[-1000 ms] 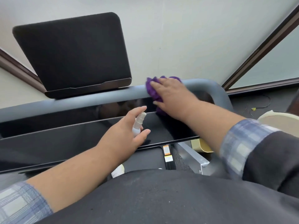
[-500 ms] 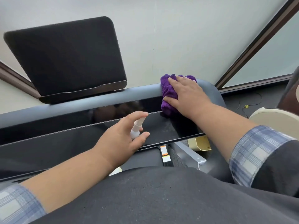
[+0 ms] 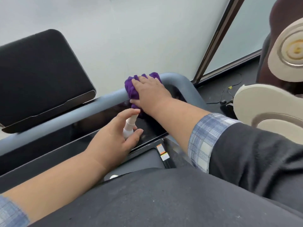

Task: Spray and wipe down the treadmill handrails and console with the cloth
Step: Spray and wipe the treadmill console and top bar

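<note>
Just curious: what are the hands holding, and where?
Left hand grips the white spray bottle near its nozzle; right hand presses the purple cloth onto the handrail.

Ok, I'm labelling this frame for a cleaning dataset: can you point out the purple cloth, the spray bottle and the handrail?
purple cloth [image 3: 131,89]: head view, bunched left edge beside the fingers.
spray bottle [image 3: 129,126]: head view, white neck below the nozzle.
handrail [image 3: 183,82]: head view, grey curved corner right of the cloth.

Purple cloth [image 3: 131,89], bunched, draped over grey handrail [image 3: 65,118] near its right bend. Small white spray bottle [image 3: 129,126], nozzle tilted toward cloth, above glossy black console [image 3: 49,145].
</note>
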Demonstrator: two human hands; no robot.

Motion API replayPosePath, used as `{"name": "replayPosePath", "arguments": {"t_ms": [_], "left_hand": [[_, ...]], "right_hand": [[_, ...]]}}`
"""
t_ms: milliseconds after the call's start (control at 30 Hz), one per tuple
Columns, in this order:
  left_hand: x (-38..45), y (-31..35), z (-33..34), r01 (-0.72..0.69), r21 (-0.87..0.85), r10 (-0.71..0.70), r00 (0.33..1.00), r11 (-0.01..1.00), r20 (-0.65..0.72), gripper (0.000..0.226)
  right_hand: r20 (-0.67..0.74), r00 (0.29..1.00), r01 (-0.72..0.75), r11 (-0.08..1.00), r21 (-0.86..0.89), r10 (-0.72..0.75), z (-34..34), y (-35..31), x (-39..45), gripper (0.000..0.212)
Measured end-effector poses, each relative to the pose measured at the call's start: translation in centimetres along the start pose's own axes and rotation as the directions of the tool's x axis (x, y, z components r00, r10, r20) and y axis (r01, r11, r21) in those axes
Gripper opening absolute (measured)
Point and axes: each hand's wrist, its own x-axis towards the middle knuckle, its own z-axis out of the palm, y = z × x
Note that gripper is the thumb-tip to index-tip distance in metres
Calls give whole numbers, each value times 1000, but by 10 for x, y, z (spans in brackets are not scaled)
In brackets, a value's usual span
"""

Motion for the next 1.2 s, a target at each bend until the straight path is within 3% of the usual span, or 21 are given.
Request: {"name": "replayPosePath", "arguments": {"t_ms": [167,333,467,600,800,1000,1200], "left_hand": [[15,20,18,-62,21,59,991,998,117,46],[34,43,33,-153,12,149,974,988,171,47],[44,50,44,-176,-10,175,968,984,182,45],[47,50,46,-184,10,177,958,983,224,48],[50,46,41,-153,3,148,959,988,242,44],[47,51,41,-172,60,153,958,983,244,44],[53,70,47,-211,60,189,947,976,261,43]], "right_hand": [[-9,942,-336,941,30,337,-29,70,-24,73],[26,871,-487,853,190,491,-29,82,-88,63],[69,822,-567,802,189,565,-15,77,-170,84],[91,802,-597,786,163,590,-6,72,-210,86],[-60,864,-504,862,-60,500,2,72,-144,89],[-90,874,-473,878,68,478,-12,74,-54,82],[-71,858,-495,855,154,509,-8,82,-110,82]]}}
